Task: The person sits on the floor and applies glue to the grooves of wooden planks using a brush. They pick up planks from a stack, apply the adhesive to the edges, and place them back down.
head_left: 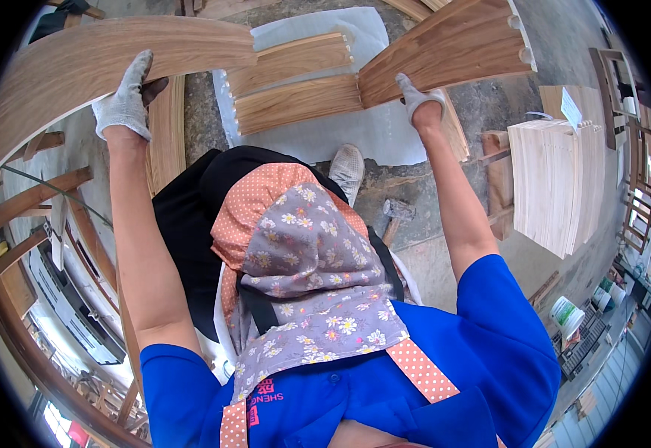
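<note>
My left hand (125, 104), in a grey-white work glove, grips the lower edge of a long brown wooden board (139, 46), thumb on its face. That board reaches from the left rim toward the middle. My right hand (420, 103), also gloved, holds another wooden board (448, 56) by its near edge, thumb on top. Notches line this board's far right end; its left end meets the near flat board in view, but I cannot tell whether they touch. Between my hands, two flat boards, a far one (292, 61) and a near one (299, 106), lie on a white foam sheet (325, 138).
A hammer (397, 215) rests on the concrete floor by my shoe (347, 170). At right stands a tall stack of pale boards (553, 175), with a white bucket (566, 316) farther down. Wooden frames (38, 198) crowd the left side. Another board (166, 134) lies beneath my left hand.
</note>
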`<state>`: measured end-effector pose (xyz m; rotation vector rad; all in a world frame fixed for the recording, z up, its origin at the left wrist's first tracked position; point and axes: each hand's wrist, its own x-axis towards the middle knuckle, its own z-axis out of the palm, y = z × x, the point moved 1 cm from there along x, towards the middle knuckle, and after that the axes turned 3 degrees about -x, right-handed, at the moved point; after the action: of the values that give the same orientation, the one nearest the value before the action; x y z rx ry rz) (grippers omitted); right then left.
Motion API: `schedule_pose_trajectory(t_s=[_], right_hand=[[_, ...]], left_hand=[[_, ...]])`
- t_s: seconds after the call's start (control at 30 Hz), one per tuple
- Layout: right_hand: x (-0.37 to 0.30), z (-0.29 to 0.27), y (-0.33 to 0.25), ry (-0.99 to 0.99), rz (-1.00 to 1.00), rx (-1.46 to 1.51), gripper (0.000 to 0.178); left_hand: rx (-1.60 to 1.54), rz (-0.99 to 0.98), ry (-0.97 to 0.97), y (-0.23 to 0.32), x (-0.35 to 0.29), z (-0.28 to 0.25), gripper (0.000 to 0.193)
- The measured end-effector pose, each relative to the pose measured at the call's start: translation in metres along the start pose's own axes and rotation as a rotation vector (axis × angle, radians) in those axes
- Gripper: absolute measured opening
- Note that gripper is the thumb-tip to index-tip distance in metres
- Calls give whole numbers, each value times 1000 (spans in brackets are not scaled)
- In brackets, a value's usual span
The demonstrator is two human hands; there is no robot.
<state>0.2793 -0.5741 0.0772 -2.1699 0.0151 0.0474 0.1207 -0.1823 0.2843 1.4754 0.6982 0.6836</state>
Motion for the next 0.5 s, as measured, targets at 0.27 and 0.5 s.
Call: schedule_pose_trajectory(t_s=[0.27,0.5], right_hand=[[-2,0,-14,-3,-50,-140,48],[-2,2,-15,-40,41,-185,57]], left_hand=[[8,-20,14,1,-2,-3,30],[36,-49,-11,-10,-1,-15,34]])
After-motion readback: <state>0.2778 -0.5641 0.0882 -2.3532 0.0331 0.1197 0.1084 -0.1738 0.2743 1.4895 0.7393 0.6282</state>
